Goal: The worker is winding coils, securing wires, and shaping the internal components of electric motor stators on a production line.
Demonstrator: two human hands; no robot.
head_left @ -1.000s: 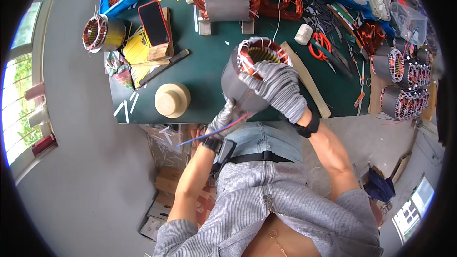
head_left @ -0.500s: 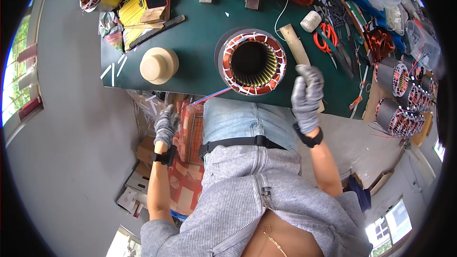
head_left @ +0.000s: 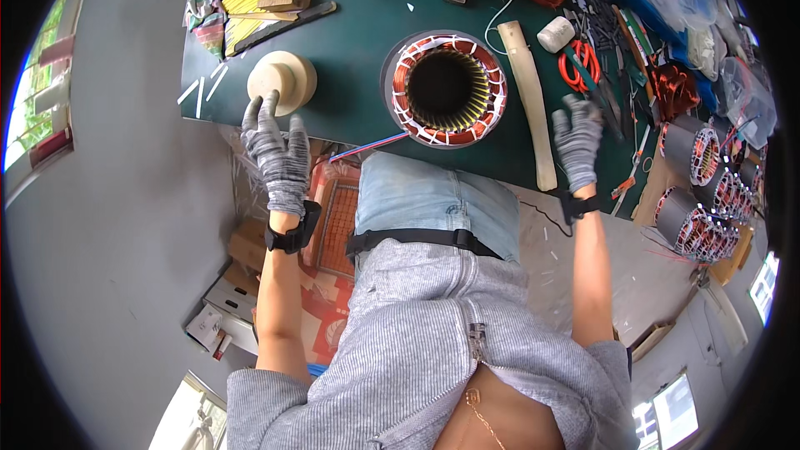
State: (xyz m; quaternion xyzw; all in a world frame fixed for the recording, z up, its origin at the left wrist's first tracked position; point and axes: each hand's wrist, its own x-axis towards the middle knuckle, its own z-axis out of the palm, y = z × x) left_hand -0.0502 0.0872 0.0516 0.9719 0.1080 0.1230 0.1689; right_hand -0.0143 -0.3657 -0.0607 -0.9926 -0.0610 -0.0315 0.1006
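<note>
At the worktop's [head_left: 354,62] front edge, left grip [head_left: 277,158] is splayed at cream block [head_left: 287,79]; right grip [head_left: 578,146], loosely uncurled, is beside pale stick [head_left: 527,104].

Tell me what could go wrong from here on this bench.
The red and blue wires from the copper-wound ring reach past the table edge toward the lap, so they might snag.

The left hand has its fingertips at the cream block; a careless nudge could shift it.

The right hand is near the red-handled scissors and could brush them.
</note>
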